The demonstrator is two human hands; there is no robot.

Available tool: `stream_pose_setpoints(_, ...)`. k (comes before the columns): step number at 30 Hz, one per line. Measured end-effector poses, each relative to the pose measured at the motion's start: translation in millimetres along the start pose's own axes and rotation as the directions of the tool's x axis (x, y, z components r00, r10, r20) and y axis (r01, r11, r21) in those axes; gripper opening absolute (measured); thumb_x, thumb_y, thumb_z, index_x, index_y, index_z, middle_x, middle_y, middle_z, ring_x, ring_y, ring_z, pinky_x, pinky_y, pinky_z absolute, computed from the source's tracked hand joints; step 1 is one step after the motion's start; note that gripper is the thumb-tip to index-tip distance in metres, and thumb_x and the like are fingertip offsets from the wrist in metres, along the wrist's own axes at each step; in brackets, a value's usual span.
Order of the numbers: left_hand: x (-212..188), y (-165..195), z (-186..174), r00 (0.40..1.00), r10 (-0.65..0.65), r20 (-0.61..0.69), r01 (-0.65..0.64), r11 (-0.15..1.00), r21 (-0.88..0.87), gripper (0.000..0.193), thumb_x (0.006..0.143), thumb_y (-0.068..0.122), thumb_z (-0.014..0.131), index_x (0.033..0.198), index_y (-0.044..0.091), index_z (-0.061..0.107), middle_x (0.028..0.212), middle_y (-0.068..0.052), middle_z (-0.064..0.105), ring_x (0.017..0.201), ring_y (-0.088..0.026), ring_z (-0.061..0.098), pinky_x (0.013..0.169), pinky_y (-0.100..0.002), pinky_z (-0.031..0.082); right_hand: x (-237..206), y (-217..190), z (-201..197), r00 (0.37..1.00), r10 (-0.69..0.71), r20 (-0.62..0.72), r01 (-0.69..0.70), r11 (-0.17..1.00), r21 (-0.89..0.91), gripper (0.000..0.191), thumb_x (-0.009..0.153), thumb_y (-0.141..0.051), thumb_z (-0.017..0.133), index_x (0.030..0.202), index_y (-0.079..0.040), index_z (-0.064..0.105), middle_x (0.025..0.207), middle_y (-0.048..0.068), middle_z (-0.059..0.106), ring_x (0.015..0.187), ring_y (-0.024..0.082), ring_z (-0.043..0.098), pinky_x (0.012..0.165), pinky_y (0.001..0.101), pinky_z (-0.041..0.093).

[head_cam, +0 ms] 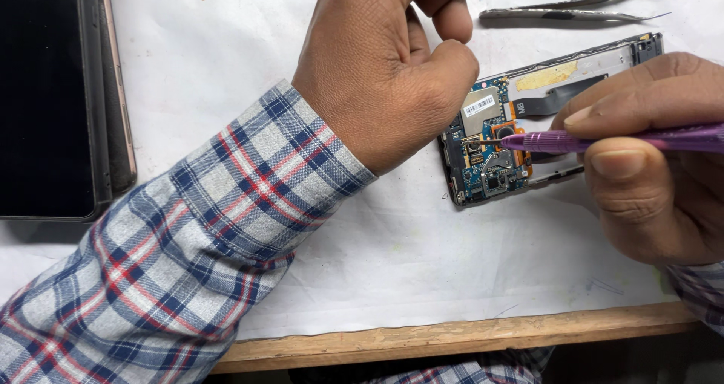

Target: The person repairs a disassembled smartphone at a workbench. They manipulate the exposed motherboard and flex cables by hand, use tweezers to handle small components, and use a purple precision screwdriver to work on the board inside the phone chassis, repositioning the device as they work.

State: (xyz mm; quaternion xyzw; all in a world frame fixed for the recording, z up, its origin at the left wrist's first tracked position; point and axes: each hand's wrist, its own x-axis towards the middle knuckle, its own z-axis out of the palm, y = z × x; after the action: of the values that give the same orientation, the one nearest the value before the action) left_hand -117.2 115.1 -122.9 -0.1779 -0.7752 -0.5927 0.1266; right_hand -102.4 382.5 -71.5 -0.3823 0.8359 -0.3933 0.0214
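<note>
The opened smartphone lies on the white sheet covering the wooden bench, back cover off, its blue circuit board facing up. The right hand pinches a purple precision screwdriver between thumb and forefinger, with the metal tip set on the board near the camera module. The left hand is curled loosely, its knuckles pressed against the phone's upper-left edge to steady it; it grips nothing that can be seen. To do this well, the tip should sit square in the screw head before any turning (a slip here could scratch the nearby components), with light downward pressure. Metal tweezers lie just beyond the phone, and a dark tablet rests well apart on the left.
</note>
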Motion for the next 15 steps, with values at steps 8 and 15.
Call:
stream_pose_setpoints(8, 1.8, 4.3, -1.6, 1.000, -0.010, 0.001, 0.010, 1.000, 0.004, 0.032, 0.088, -0.003, 0.066, 0.119, 0.002, 0.060, 0.096, -0.003, 0.066, 0.063, -0.002, 0.054, 0.054, -0.021, 0.048, 5.2, -2.8, -0.8, 1.000, -0.002, 0.029, 0.002, 1.000, -0.006, 0.022, 0.109, -0.023, 0.055, 0.116, -0.002, 0.057, 0.101, 0.015, 0.068, 0.070, 0.009, 0.066, 0.067, 0.0209, 0.055)
stream_pose_setpoints(15, 2.6, 13.7, -6.4, 0.999, 0.035, 0.022, -0.034, 0.999, -0.024, 0.027, 0.082, 0.000, 0.067, 0.107, 0.003, 0.058, 0.091, -0.004, 0.061, 0.070, -0.005, 0.052, 0.054, -0.024, 0.044, 15.7, -3.0, 3.4, 0.996, -0.083, 0.015, 0.084, 0.996, -0.038, 0.023, 0.104, -0.018, 0.060, 0.112, 0.004, 0.057, 0.096, 0.016, 0.067, 0.070, 0.012, 0.068, 0.063, 0.0210, 0.056)
